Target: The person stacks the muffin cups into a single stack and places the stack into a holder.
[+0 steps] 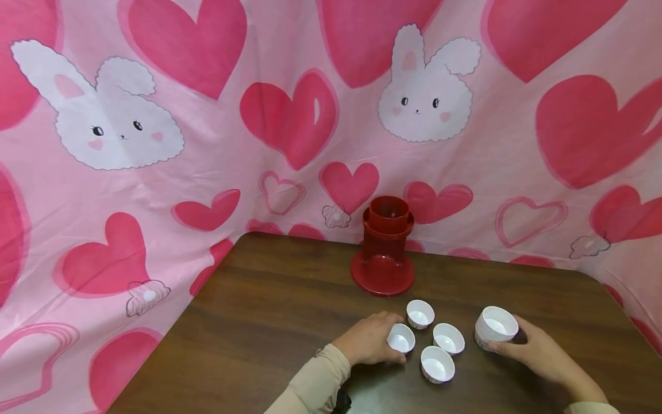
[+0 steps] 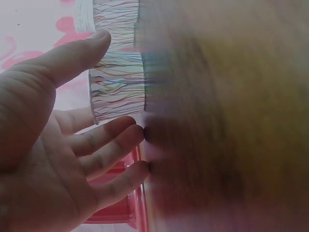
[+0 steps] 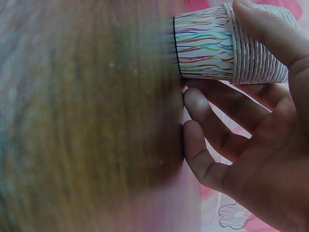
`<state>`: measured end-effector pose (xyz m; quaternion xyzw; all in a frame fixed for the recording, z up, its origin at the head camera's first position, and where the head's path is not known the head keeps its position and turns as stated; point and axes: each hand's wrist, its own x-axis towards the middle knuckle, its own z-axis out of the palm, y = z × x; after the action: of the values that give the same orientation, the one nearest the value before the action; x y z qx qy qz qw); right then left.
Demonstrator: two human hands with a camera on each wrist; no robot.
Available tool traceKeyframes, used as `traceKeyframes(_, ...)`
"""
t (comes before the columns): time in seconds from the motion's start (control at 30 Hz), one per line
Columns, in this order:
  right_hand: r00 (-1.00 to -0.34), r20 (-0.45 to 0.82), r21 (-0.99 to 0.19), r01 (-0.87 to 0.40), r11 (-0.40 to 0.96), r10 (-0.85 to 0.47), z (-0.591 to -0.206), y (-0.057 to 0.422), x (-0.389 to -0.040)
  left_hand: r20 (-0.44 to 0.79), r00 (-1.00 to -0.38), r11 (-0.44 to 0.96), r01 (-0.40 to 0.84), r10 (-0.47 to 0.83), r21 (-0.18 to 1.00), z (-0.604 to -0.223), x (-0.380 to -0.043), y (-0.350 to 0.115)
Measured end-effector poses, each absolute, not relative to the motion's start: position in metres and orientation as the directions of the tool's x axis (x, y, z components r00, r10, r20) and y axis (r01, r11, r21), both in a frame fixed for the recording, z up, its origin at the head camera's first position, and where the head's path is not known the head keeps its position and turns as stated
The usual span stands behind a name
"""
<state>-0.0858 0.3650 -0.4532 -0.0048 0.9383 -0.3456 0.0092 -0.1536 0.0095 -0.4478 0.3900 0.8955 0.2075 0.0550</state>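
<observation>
My left hand point(image 1: 369, 339) reaches round a small white paper cup point(image 1: 400, 338), its thumb on the near side and its index finger on the far side. In the left wrist view this cup point(image 2: 118, 89) shows coloured wavy lines, and the other fingers are spread against the table. Three similar paper cups, the back one point(image 1: 420, 314), the right one point(image 1: 449, 338) and the front one point(image 1: 437, 364), stand upright close by. My right hand point(image 1: 543, 351) grips a stack of nested paper cups point(image 3: 205, 46) between thumb and fingers, with the stack's base at the tabletop.
A red stand point(image 1: 383, 276) with a round base and an upright cylinder is behind the cups. The brown wooden table point(image 1: 269, 299) extends left and right of the cups. Behind it hangs a pink cloth point(image 1: 289, 46) with hearts and rabbits.
</observation>
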Motion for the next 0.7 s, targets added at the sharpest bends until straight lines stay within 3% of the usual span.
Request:
traceKeyframes(0.43,-1.000,-0.010,-0.656,-0.004,0.755,-0.014,-0.455,0.364,-0.086,0.023,-0.700,0.589,0.617,0.713,0.522,-0.450,-0.159,0.008)
traceKeyframes(0.7,-1.000,0.006,-0.648,-0.014,0.761,-0.013,-0.455,0.364,-0.086,0.071,-0.690,0.524,0.609,0.721,0.595,-0.444,-0.164,0.007)
